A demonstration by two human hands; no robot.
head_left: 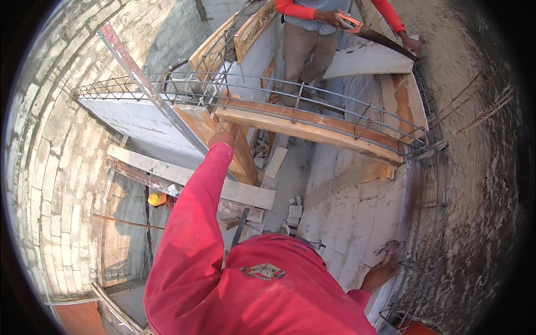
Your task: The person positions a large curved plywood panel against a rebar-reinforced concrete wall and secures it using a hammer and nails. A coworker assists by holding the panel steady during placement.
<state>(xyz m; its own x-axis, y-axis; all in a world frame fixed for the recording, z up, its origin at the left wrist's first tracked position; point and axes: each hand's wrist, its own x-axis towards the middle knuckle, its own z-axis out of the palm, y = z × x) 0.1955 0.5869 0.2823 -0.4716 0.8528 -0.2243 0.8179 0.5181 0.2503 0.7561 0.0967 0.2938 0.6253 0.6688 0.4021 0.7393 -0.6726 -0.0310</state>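
My left arm, in a red sleeve, reaches forward. Its hand (222,138) is closed against the upper edge of an upright wooden panel (241,157), beside the left end of a long wooden form board (312,133). What lies between those fingers, if anything, is too small to make out. Low on the right, my right hand (382,272) is closed on a grey metal tool with a curved, forked head, seemingly a claw hammer (389,247); its outline is partly blurred. A rebar cage (301,99) runs along the top of the form board.
Ahead, a co-worker (312,42) holds an orange-handled handsaw (385,42) at a pale board (368,60). Below left, another person wears a yellow hard hat (157,199). A plank (190,176) and a slanted metal bar (151,89) cross the left. Rough wall (474,167) rises right.
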